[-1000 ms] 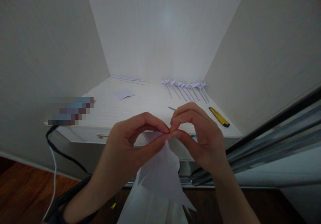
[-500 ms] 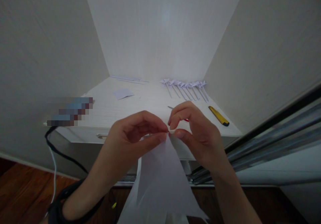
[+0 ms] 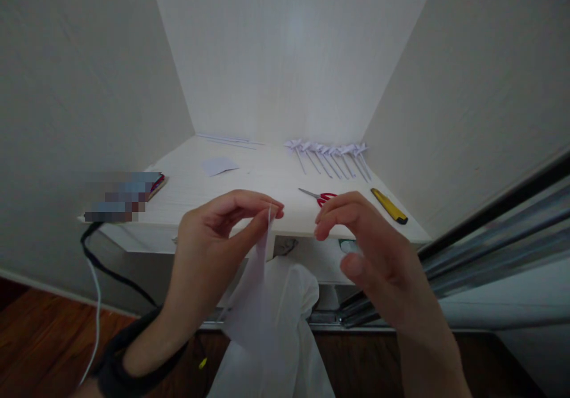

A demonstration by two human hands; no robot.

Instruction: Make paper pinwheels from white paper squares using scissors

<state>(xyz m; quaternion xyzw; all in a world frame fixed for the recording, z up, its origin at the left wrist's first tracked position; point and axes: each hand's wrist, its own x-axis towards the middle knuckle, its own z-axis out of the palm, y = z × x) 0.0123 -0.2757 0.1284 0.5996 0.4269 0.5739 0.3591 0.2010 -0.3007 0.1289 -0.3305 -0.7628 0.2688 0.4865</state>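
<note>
Pinched by its upper corner between the thumb and fingers of my left hand (image 3: 227, 226), a sheet of white paper (image 3: 253, 309) hangs down in front of my knees. My right hand (image 3: 374, 249) is off to the right with thumb and fingers apart, holding nothing. Just beyond its fingertips lie red-handled scissors (image 3: 321, 196) on the white desk (image 3: 267, 181). Further back on the right, several white paper pinwheels (image 3: 329, 151) on thin sticks lie in a row.
A yellow utility knife (image 3: 388, 206) rests near the desk's right edge. Thin white sticks (image 3: 229, 141) and a piece of paper (image 3: 219, 165) lie at the back left. A blurred-out object (image 3: 127, 196) with a black cable (image 3: 120, 279) occupies the left end. Walls enclose three sides.
My right hand has let go and moved right, away from the paper. My left hand has shifted left and up with the sheet, which now hangs edge-on. More of the scissors shows.
</note>
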